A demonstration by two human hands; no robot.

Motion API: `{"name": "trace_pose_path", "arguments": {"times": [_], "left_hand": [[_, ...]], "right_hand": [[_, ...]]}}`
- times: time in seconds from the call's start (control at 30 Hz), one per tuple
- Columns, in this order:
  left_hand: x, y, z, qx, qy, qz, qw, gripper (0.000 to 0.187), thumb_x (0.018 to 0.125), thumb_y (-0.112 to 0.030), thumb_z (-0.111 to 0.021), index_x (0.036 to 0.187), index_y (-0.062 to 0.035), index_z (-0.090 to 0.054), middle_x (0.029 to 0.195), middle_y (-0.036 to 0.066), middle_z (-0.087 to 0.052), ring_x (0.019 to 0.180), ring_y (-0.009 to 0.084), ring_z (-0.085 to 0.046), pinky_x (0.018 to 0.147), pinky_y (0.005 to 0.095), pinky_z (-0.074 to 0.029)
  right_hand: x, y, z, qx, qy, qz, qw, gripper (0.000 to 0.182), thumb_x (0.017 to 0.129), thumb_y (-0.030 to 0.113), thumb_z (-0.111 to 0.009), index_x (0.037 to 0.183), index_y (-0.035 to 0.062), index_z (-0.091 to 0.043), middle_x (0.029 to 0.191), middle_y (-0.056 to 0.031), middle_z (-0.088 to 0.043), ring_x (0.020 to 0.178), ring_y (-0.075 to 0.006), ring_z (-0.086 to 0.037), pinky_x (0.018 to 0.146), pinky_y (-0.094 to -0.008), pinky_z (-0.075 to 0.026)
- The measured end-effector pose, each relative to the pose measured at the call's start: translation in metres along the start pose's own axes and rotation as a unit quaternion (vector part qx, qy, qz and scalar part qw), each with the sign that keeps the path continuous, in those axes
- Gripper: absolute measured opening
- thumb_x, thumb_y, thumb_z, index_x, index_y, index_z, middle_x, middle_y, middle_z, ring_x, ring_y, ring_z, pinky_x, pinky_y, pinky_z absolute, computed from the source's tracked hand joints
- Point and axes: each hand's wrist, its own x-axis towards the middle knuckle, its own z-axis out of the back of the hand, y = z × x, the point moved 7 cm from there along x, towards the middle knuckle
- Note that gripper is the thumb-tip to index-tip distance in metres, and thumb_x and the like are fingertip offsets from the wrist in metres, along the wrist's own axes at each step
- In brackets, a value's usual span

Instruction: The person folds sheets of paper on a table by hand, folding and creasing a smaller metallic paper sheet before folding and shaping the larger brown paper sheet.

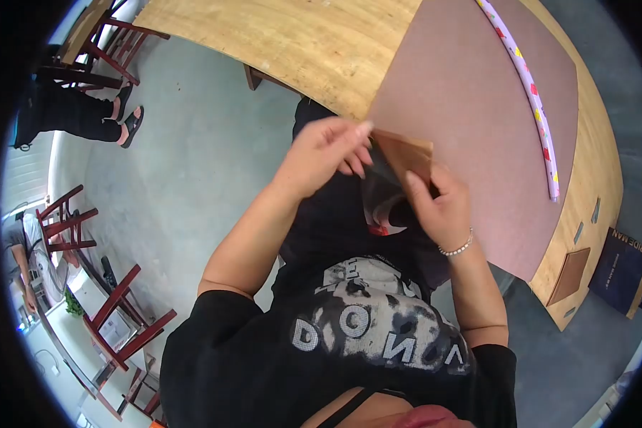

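A folded brown piece (405, 151), like leather or a wallet, is upright over my lap at the table's near edge. My right hand (442, 203), with a beaded bracelet on the wrist, grips its right side between thumb and fingers. Close to its left top corner is my left hand (335, 150), slightly blurred. The thumb and forefinger meet in a pinch there and the other fingers curl; whatever they hold is too small to see. Beneath the brown piece, a dark, shiny area with a red and white patch (385, 230) shows on my lap.
A pinkish mat (464, 107) covers part of the wooden table (299, 43). On it lies a long lilac patterned tube (524, 78). Another brown piece (571, 277) rests near the right edge, beside a dark bag (620, 274). Wooden chairs (121, 321) and a standing person (85, 114) are leftward.
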Motion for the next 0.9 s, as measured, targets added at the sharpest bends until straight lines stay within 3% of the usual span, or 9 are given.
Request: {"name": "trace_pose_path", "arguments": {"times": [0.03, 0.13, 0.17, 0.37, 0.47, 0.53, 0.6, 0.83, 0.9], "left_hand": [[0.003, -0.013, 0.005, 0.059, -0.022, -0.036, 0.997, 0.030, 0.102, -0.028, -0.058, 0.102, 0.0006, -0.067, 0.089, 0.007, -0.070, 0.074, 0.0113, -0.067, 0.068, 0.0225, -0.052], [0.018, -0.056, -0.005, 0.173, -0.037, -0.211, 0.961, 0.024, 0.099, -0.021, -0.062, 0.105, 0.0011, -0.067, 0.088, 0.002, -0.067, 0.080, 0.0075, -0.063, 0.074, 0.0224, -0.050], [0.026, -0.064, -0.011, 0.175, -0.034, -0.210, 0.961, 0.024, 0.099, -0.021, -0.062, 0.105, 0.0011, -0.067, 0.088, 0.002, -0.067, 0.080, 0.0075, -0.063, 0.074, 0.0224, -0.050], [0.059, -0.066, -0.062, 0.261, 0.187, -0.163, 0.933, 0.021, 0.097, -0.018, -0.066, 0.110, -0.0015, -0.067, 0.090, -0.002, -0.066, 0.083, 0.0064, -0.059, 0.078, 0.0224, -0.049], [0.068, -0.063, -0.062, 0.273, 0.160, -0.188, 0.930, 0.022, 0.096, -0.019, -0.067, 0.110, -0.0012, -0.068, 0.089, -0.002, -0.066, 0.081, 0.0056, -0.059, 0.075, 0.0227, -0.049], [0.076, -0.069, -0.051, 0.313, 0.070, -0.182, 0.930, 0.023, 0.095, -0.020, -0.068, 0.109, -0.0012, -0.068, 0.085, -0.002, -0.066, 0.077, 0.0045, -0.058, 0.069, 0.0230, -0.049], [0.088, -0.066, -0.050, 0.305, 0.075, -0.205, 0.927, 0.023, 0.095, -0.020, -0.068, 0.107, -0.0014, -0.068, 0.082, -0.003, -0.065, 0.072, 0.0037, -0.057, 0.065, 0.0228, -0.048], [0.103, -0.055, -0.042, 0.363, 0.056, -0.192, 0.910, 0.020, 0.092, -0.018, -0.069, 0.105, -0.0033, -0.070, 0.082, 0.001, -0.065, 0.072, 0.0086, -0.058, 0.065, 0.0253, -0.048], [0.103, -0.052, -0.044, 0.367, 0.036, -0.231, 0.900, 0.019, 0.091, -0.017, -0.070, 0.105, -0.0031, -0.070, 0.086, 0.006, -0.068, 0.076, 0.0127, -0.062, 0.069, 0.0275, -0.050]], "right_hand": [[-0.001, -0.011, 0.003, 0.074, -0.026, 0.009, 0.997, 0.015, 0.091, 0.006, -0.067, 0.104, -0.0005, -0.069, 0.083, -0.0085, -0.067, 0.071, -0.0138, -0.060, 0.067, -0.0269, -0.049], [-0.001, -0.032, 0.000, 0.171, -0.021, -0.040, 0.984, 0.016, 0.092, 0.007, -0.067, 0.106, -0.0006, -0.069, 0.082, -0.0043, -0.067, 0.073, -0.0091, -0.057, 0.067, -0.0259, -0.048], [0.001, -0.032, 0.001, 0.144, -0.018, -0.023, 0.989, 0.015, 0.094, 0.009, -0.066, 0.106, 0.0002, -0.070, 0.082, -0.0012, -0.068, 0.074, -0.0071, -0.056, 0.067, -0.0250, -0.048], [0.003, -0.034, 0.000, 0.197, -0.039, -0.066, 0.977, 0.014, 0.093, 0.010, -0.067, 0.103, 0.0009, -0.070, 0.079, -0.0032, -0.066, 0.070, -0.0074, -0.056, 0.065, -0.0255, -0.048], [0.000, -0.037, -0.001, 0.157, -0.019, -0.056, 0.986, 0.014, 0.092, 0.012, -0.069, 0.099, 0.0005, -0.068, 0.078, -0.0048, -0.064, 0.068, -0.0081, -0.056, 0.063, -0.0267, -0.047], [0.000, -0.021, 0.004, 0.094, 0.020, 0.020, 0.995, 0.019, 0.088, 0.016, -0.072, 0.099, 0.0010, -0.067, 0.084, -0.0093, -0.065, 0.072, -0.0193, -0.061, 0.065, -0.0320, -0.049], [0.004, 0.000, 0.009, 0.083, 0.037, 0.100, 0.991, 0.027, 0.085, 0.019, -0.076, 0.103, 0.0013, -0.066, 0.091, -0.0138, -0.067, 0.080, -0.0297, -0.064, 0.072, -0.0360, -0.052], [-0.002, -0.020, 0.014, 0.115, 0.044, 0.086, 0.989, 0.028, 0.086, 0.018, -0.074, 0.106, 0.0003, -0.065, 0.098, -0.0145, -0.066, 0.084, -0.0289, -0.066, 0.076, -0.0369, -0.054], [-0.005, -0.027, 0.025, 0.074, 0.040, 0.078, 0.993, 0.024, 0.090, 0.010, -0.070, 0.111, -0.0011, -0.065, 0.108, -0.0129, -0.067, 0.086, -0.0205, -0.069, 0.076, -0.0315, -0.056]]}}
